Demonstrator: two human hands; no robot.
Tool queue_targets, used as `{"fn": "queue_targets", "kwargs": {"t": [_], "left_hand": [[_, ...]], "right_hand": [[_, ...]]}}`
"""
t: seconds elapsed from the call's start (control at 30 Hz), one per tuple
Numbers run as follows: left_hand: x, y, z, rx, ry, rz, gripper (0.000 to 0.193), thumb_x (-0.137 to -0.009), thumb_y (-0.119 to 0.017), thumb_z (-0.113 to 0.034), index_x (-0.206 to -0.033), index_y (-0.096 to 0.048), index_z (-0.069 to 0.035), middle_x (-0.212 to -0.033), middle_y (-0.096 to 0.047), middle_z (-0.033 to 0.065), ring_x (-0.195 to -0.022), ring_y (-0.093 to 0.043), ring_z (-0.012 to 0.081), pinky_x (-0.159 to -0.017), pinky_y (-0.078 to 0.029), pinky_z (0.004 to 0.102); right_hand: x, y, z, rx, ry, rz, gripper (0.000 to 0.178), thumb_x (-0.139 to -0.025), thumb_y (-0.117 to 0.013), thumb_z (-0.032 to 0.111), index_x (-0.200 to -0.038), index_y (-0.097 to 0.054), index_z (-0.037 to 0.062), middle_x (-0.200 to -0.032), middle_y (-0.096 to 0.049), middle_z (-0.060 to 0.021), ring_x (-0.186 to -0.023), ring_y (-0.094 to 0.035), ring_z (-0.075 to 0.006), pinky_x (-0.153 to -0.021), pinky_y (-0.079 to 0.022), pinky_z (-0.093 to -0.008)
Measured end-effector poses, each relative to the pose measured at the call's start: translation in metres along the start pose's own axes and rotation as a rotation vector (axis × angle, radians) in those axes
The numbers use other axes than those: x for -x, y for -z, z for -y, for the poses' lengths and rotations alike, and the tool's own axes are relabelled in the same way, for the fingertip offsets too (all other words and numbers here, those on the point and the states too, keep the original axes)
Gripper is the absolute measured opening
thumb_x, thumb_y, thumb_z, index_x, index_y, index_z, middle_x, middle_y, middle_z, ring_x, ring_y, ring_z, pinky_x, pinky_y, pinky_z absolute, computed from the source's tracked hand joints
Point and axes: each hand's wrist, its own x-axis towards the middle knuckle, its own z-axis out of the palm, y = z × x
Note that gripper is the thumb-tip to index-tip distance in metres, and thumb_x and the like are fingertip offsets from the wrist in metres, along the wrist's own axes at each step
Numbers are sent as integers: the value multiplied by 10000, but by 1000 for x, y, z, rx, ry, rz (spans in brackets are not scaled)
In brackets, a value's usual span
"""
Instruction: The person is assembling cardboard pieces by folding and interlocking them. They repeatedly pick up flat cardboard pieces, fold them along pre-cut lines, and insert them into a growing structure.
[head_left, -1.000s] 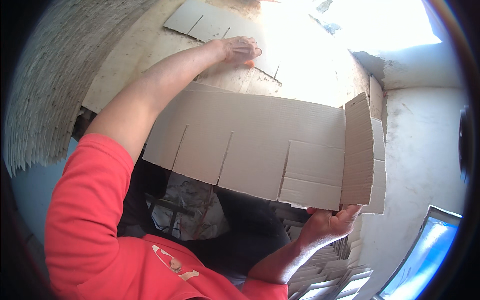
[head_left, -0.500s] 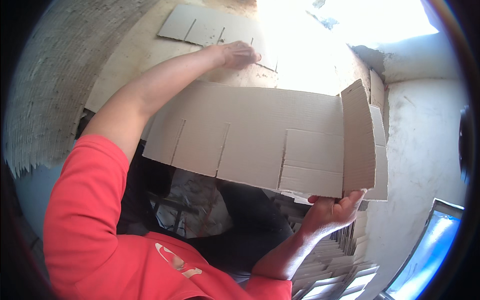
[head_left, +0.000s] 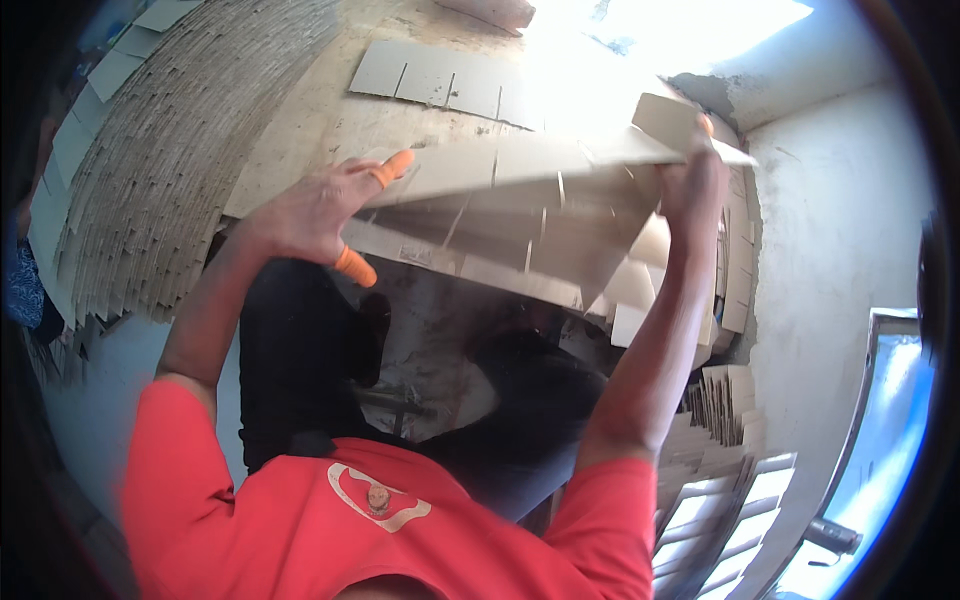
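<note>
My right hand (head_left: 692,178) is closed on the right end of a grey-brown slotted cardboard sheet (head_left: 545,160), by its bent flap (head_left: 665,122). The sheet is tilted and blurred by motion, with its dark underside partly showing. Close to its left end, my left hand (head_left: 318,210) has thumb and forefinger spread, both wearing orange finger covers. Whether that hand touches the sheet I cannot tell. Beneath the raised sheet, more slotted cardboard (head_left: 440,255) lies along the near edge of the work surface.
A flat slotted cardboard strip (head_left: 425,78) lies farther back on the pale work surface (head_left: 300,130). Tall, dense stacks of cardboard (head_left: 190,140) stand at the left. More cardboard pieces (head_left: 690,510) are stacked at lower right, beside a white wall (head_left: 820,220).
My left hand has drawn back from the far strip to the sheet's left end. My right hand has moved farther away, raising and tilting the sheet. The view has shifted.
</note>
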Motion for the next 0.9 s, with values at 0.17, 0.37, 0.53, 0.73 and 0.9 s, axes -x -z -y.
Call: {"fn": "queue_targets", "kwargs": {"t": [0.17, 0.37, 0.53, 0.73, 0.9], "left_hand": [[21, -38, 17, -241, 84, -394, 719, -665, -728, -33, -1331, -461, -61, -1154, -588, 181, -1045, -570, 353, -879, -463, 412], [12, 8, 30, -149, 142, -302, 344, -702, -569, 38, -1035, -644, -12, -925, -634, 211, -889, -624, 354, -775, -493, 406], [43, 33, 17, -62, 260, -320, 639, -685, -706, -53, -1302, -539, -75, -984, -650, 181, -969, -621, 341, -877, -468, 362], [64, 7, 61, 452, 306, -434, 585, -771, -739, -146, -1287, -529, 32, -1108, -658, 103, -1006, -599, 176, -901, -448, 294], [63, 11, 62, 636, 430, -539, 402, -849, -690, -177, -1168, -609, 54, -975, -641, 25, -902, -566, 96, -824, -440, 238]], "right_hand": [[-71, -12, 27, -200, -414, 519, 281, -709, -595, -57, -988, -574, -41, -726, -587, -151, -433, -501, -164, -350, -369, -308], [-64, -30, 2, -265, -448, 550, 709, -823, -694, 153, -1380, -336, -99, -656, -633, -148, -494, -610, -203, -447, -474, -317], [20, -5, 71, 298, -255, 336, 442, -915, -579, 361, -1122, -551, -28, -644, -644, -149, -597, -661, -301, -555, -505, -413], [100, -55, 65, 193, -39, 304, 444, -895, -547, 233, -1211, -482, -72, -764, -663, -162, -714, -666, -332, -669, -512, -458], [112, -45, 40, -122, -27, 246, 587, -804, -566, -28, -1374, -432, 15, -724, -638, -186, -609, -623, -287, -597, -492, -397]]}}
